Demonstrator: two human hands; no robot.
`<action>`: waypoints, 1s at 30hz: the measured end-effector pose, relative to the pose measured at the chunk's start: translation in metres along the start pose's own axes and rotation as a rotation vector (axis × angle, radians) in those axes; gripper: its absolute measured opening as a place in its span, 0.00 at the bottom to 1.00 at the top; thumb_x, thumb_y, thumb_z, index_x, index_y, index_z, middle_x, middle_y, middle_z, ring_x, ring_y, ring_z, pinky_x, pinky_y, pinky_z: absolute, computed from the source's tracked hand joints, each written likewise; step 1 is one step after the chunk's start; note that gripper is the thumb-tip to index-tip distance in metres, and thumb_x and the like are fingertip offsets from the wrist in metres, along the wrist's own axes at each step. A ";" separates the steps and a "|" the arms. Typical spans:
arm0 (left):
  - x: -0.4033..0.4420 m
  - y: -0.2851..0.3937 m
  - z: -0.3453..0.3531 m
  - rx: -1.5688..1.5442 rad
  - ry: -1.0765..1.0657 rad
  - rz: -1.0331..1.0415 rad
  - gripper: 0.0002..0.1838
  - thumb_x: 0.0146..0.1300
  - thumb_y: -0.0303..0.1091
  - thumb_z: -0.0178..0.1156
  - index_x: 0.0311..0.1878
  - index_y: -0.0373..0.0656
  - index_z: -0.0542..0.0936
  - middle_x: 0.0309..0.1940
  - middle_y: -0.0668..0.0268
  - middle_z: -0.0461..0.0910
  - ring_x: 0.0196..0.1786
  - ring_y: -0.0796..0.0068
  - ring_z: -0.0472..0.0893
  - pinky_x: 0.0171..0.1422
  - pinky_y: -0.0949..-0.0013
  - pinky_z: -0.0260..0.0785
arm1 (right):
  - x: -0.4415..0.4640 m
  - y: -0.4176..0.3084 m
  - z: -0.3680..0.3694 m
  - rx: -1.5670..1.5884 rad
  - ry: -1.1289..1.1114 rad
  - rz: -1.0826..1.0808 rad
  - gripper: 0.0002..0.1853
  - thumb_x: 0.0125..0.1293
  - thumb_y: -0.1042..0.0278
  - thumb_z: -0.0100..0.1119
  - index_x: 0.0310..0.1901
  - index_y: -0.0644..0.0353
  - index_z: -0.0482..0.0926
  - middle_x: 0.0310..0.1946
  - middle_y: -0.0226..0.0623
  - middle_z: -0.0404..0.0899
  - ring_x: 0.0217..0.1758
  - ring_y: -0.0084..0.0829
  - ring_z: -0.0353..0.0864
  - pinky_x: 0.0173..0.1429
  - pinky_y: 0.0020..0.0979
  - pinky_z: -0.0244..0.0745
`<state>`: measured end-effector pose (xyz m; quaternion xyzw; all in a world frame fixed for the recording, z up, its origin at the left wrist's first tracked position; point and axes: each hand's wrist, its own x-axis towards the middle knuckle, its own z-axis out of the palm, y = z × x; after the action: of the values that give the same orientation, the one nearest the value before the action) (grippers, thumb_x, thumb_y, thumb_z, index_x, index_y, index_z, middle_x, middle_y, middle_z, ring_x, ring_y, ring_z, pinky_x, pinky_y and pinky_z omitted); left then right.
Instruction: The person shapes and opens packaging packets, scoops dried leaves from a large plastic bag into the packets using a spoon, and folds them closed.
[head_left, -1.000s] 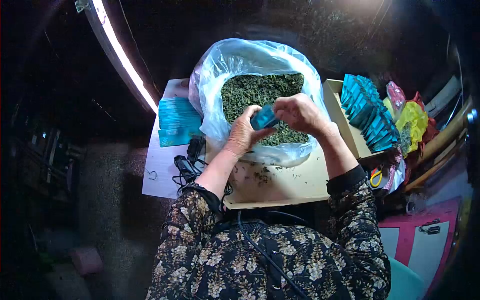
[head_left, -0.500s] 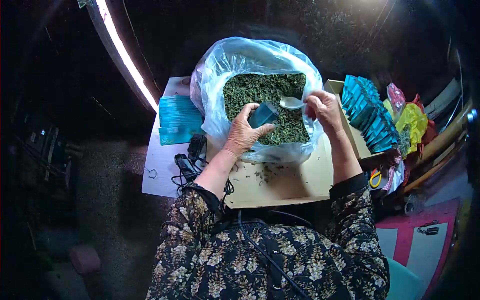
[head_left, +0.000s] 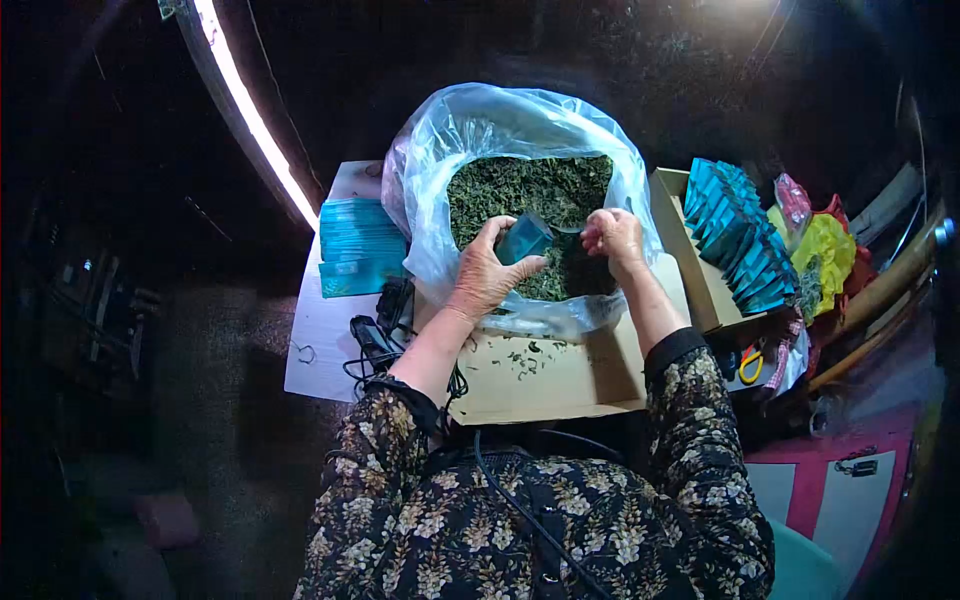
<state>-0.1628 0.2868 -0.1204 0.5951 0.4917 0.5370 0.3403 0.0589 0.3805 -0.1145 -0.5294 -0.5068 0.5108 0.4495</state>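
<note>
Beyond a cardboard tray (head_left: 550, 390) strewn with leaf bits (head_left: 525, 362), gripping in the curled left hand (head_left: 482, 280) a blue pouch (head_left: 525, 240), tilted rightward over dried leaves (head_left: 530, 180) inside an open plastic bag (head_left: 427, 235). Pinching a faintly visible spoon (head_left: 568, 229) in the right hand (head_left: 614, 240), close beside the pouch. Flanked farther out by stacked packets (head_left: 360, 245) at left and a box (head_left: 703, 285) of bunched packets (head_left: 737, 235) at right.

Spoon (head_left: 569, 230): your right hand (head_left: 616, 240) covers its handle; you can't tell what its bowl carries.
Pouch (head_left: 527, 238): your left hand (head_left: 487, 279) hides part; its contents don't show.
Stack (head_left: 360, 243): any print is too small for you to read.
Shirt (head_left: 540, 520): bottom edge cuts it off.
Lamp (head_left: 248, 110): top edge crops it.
</note>
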 end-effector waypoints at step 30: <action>-0.003 0.012 0.000 0.034 -0.017 -0.029 0.32 0.47 0.38 0.78 0.54 0.42 0.74 0.41 0.67 0.79 0.45 0.76 0.77 0.53 0.69 0.71 | -0.061 -0.054 0.002 0.116 -0.315 -0.311 0.08 0.66 0.72 0.52 0.32 0.63 0.80 0.19 0.31 0.78 0.20 0.19 0.74 0.25 0.22 0.69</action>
<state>-0.1601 0.2809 -0.1104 0.5982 0.5062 0.5185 0.3421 0.0552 0.3241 -0.0559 -0.3320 -0.6160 0.5398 0.4680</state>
